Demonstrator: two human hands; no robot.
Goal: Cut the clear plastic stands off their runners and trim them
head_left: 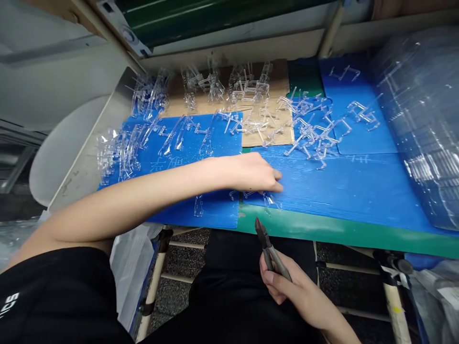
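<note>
You're wearing a black short-sleeved top [46,298], its fabric plain and matte apart from white printed lettering [10,306] near the lower left of the head view, only partly visible and too cut off to read in full. The sleeve ends above the elbow, leaving your long, slim left forearm [125,203] bare down to your left hand [256,174]. Your right forearm [333,320] and right hand [283,286] are bare too, with neatly trimmed fingernails [268,277] on the right. Below, black trousers [229,286] cover your lap, dark and without any visible markings.
</note>
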